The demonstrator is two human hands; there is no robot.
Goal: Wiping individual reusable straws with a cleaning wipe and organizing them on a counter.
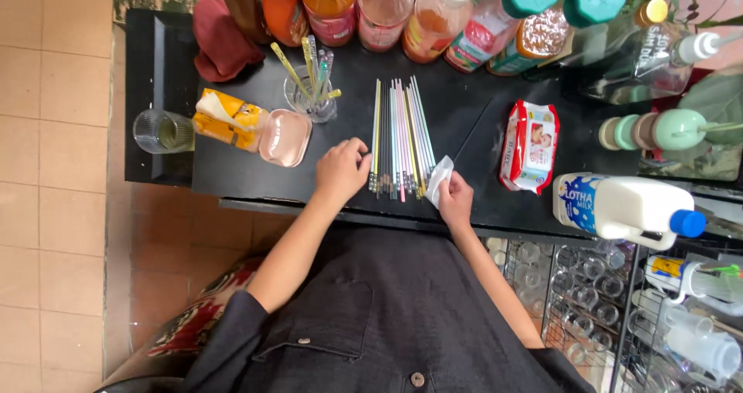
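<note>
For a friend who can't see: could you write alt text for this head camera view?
Seen from above, a person's left hand touches a row of pastel straws on a black table, while the right hand holds a white wipe. Drink bottles line the far edge.

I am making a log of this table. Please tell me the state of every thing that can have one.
Left hand: resting on the straws' near ends.
Right hand: holding a white wipe.
Straws: lying flat in a row.
Wet-wipes pack: lid closed.
Milk jug: on its side, capped.
Glass cup: upright, holding straws.
Tumbler: upright.
</note>
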